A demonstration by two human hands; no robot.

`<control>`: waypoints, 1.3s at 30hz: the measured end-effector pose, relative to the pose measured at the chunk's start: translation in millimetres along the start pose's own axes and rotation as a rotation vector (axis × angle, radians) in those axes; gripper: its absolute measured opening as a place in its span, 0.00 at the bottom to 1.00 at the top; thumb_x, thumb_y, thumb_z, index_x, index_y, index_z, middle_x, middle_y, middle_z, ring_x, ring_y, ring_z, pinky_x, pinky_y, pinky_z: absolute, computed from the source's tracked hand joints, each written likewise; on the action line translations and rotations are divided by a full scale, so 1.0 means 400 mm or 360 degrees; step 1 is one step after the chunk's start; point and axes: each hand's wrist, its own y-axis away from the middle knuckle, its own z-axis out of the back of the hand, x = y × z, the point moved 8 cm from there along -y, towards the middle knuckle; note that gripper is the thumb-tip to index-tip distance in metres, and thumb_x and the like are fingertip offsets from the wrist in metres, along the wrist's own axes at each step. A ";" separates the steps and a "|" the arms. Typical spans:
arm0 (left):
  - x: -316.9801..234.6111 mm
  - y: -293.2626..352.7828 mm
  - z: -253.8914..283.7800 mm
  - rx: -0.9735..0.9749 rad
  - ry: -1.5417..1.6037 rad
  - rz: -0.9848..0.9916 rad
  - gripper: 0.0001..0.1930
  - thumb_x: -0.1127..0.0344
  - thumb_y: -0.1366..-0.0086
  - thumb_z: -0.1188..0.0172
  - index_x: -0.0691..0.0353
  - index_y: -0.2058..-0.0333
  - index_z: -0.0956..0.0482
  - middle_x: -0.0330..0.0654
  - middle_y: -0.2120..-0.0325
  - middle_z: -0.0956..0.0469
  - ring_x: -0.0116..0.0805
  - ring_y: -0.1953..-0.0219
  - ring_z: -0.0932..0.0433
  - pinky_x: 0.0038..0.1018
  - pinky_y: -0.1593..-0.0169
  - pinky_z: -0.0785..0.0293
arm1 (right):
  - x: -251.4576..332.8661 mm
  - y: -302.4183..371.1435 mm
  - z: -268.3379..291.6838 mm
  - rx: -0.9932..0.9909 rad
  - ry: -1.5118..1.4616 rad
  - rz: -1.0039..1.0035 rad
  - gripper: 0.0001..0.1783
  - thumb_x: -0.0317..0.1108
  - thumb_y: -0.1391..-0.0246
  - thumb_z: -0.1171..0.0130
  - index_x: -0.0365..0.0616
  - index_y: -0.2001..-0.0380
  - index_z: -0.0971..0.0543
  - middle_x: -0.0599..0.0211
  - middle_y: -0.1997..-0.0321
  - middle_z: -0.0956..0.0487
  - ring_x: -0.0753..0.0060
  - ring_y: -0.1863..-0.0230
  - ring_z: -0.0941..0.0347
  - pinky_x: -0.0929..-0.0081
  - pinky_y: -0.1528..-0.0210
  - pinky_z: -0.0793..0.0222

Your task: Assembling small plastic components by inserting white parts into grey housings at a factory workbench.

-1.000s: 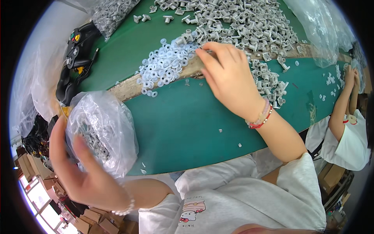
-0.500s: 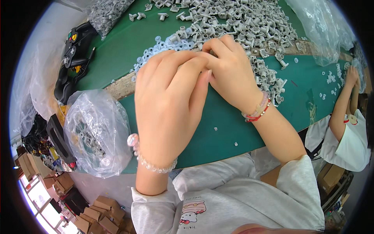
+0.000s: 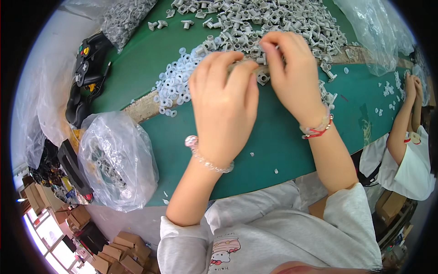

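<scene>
My left hand (image 3: 223, 102) is raised over the table's middle, its fingers curled and the thumb drawn up to the index finger. What it holds, if anything, is hidden by the fingers. To its right my right hand (image 3: 295, 77) hangs at the near edge of the grey pile, thumb and index tips close together; nothing in them can be made out. A small grey plastic fitting (image 3: 263, 78) shows between the hands, beside my left thumb. Left of my left hand lies a heap of translucent bluish rubber caps (image 3: 175, 82). Many grey plastic fittings (image 3: 283, 23) are piled beyond.
The table (image 3: 205, 182) is green with a worn strip. Black game controllers (image 3: 93, 57) and a clear plastic bag of parts (image 3: 118, 164) lie at left. Another clear bag (image 3: 372, 36) is far right, near a co-worker's hands (image 3: 413, 86). Cardboard boxes (image 3: 121, 251) stand below left.
My hands, together before, have come apart. The left moved right; the right moved right and slightly away. More of the bluish caps and a grey fitting between the hands now show.
</scene>
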 end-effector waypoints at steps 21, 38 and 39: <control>0.131 0.090 -0.055 0.0126 0.2020 0.1595 0.13 0.74 0.39 0.42 0.69 0.55 0.27 0.45 0.64 0.21 0.31 0.62 0.21 0.23 0.56 0.25 | 0.009 0.073 -0.070 0.0572 -0.1861 -0.1241 0.11 0.29 0.39 0.51 0.34 0.57 0.26 0.67 0.67 0.23 0.81 0.67 0.27 0.83 0.60 0.31; 0.106 0.108 -0.084 -0.0055 0.2498 0.1613 0.15 0.75 0.38 0.42 0.67 0.53 0.25 0.45 0.60 0.21 0.31 0.60 0.21 0.25 0.51 0.24 | 0.015 0.050 -0.047 0.0446 -0.1230 -0.0728 0.10 0.26 0.48 0.41 0.39 0.60 0.24 0.72 0.66 0.27 0.82 0.65 0.30 0.85 0.61 0.32; 0.106 0.111 -0.084 -0.0054 0.2499 0.1614 0.15 0.75 0.38 0.42 0.67 0.53 0.25 0.45 0.60 0.21 0.31 0.60 0.21 0.25 0.51 0.24 | 0.004 0.059 -0.058 0.0411 -0.1543 -0.0937 0.13 0.27 0.48 0.40 0.39 0.58 0.25 0.73 0.66 0.28 0.83 0.65 0.30 0.86 0.61 0.32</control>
